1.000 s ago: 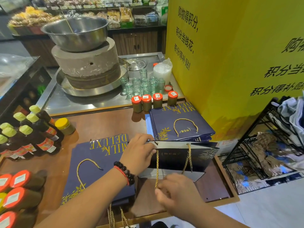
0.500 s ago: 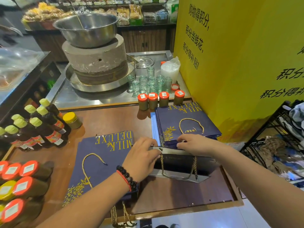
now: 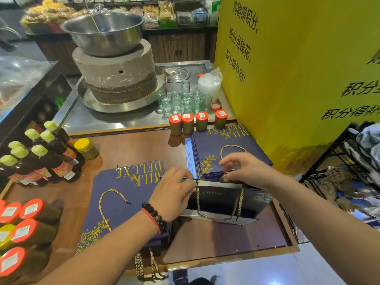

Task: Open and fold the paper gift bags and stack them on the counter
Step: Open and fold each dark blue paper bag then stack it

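- The near left corner of the open gift bag's (image 3: 224, 204) mouth is gripped by the left hand (image 3: 172, 194), with the fingers curled over the rim.
- The far rim of the same bag is pinched by the right hand (image 3: 244, 169), just where the rear rope handle comes out; the fingers are bent down onto the edge.
- The two hands are held apart, one on each side of the bag mouth, so the mouth is kept spread.
- A dark bead bracelet (image 3: 156, 217) with a red cord is worn on the left wrist.
- The open gift bag is seen on the brown bench (image 3: 131, 149), tilted toward the person, with its gold rope handle (image 3: 218, 214) hung down over the front face.
- A flat stack of navy bags (image 3: 121, 202) printed "MILK DELUXE" is laid to the left of it, partly under the left forearm.
- A second flat stack (image 3: 224, 147) is placed behind the open bag, close to the yellow board (image 3: 298, 68).
- Four orange-lidded jars (image 3: 197, 124) are lined at the back edge of the bench.
- Dark bottles with pale green caps (image 3: 41, 159) are grouped at the left side.
- Behind, a steel bowl (image 3: 104, 31) is set on a stone mill (image 3: 117, 73), beside small clear glasses (image 3: 183, 101).
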